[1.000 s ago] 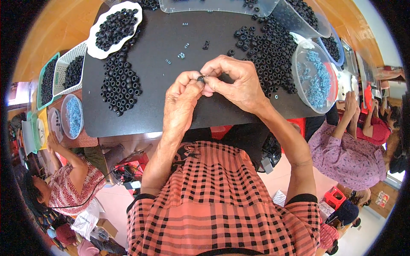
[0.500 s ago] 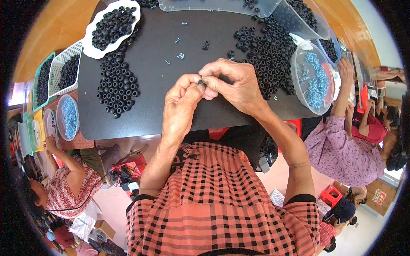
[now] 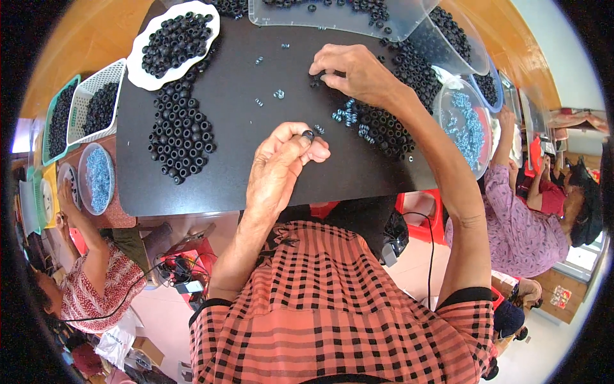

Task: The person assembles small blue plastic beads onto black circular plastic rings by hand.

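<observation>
My left hand [image 3: 279, 160] pinches a small black ring-shaped part [image 3: 308, 135] between thumb and forefinger, just above the dark table [image 3: 224, 182]. Farther off, my right hand [image 3: 358, 73] has its thumb and fingertips closed round a small black part [image 3: 317, 80] at the tabletop. Fingers partly cover that part. Small blue coil-like pieces [image 3: 345, 112] lie below my right wrist, and a few more, such as one coil piece [image 3: 279, 94], are scattered between the hands. A pile of black ring-shaped parts [image 3: 387, 131] spreads under my right forearm.
Another black pile [image 3: 182, 134] lies left, below a white scalloped plate [image 3: 136, 67] of black parts. A clear bin [image 3: 332, 22] stands at the back. A round tub [image 3: 441, 102] of blue coils is at right. Baskets [image 3: 78, 121] stand at left. People sit on both sides.
My right hand has left my left hand and moved away across the table to the small black parts. Blue coil pieces it covered now show. My left hand keeps its black part.
</observation>
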### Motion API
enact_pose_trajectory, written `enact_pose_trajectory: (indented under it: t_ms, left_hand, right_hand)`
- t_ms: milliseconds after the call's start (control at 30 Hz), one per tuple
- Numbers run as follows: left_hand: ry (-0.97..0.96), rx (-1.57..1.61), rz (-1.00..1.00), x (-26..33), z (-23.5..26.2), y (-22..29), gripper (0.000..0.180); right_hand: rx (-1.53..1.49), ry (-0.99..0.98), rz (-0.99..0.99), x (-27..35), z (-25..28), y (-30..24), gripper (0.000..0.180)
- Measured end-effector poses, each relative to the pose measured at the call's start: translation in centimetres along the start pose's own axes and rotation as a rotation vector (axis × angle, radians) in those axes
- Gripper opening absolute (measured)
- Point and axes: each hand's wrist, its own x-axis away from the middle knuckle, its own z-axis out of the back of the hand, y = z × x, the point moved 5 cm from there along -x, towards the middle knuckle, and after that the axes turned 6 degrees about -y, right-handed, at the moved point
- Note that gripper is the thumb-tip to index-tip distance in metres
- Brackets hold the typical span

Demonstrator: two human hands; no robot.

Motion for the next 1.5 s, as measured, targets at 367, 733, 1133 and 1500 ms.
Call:
enact_pose_trajectory:
  t_ms: [367, 733, 1133, 1500]
  left_hand:
    - [0.044, 0.016, -0.044, -0.1, 0.3, 0.0, 0.015]
    - [0.057, -0.124, -0.075, -0.1, 0.0, -0.1, 0.015]
    - [0.046, -0.206, -0.076, 0.0, 0.0, -0.3, 0.016]
    - [-0.058, -0.130, -0.013, -0.2, -0.2, 0.0, 0.021]
  right_hand:
    - [-0.247, 0.085, -0.192, 1.4, 0.6, -3.7, 0.015]
    - [-0.484, 0.105, -0.229, 4.6, -0.4, -7.9, 0.013]
    - [-0.833, 0.225, -0.252, 5.6, -1.8, -6.9, 0.015]
    - [-0.654, 0.242, -0.144, 5.0, -1.0, -7.4, 0.014]
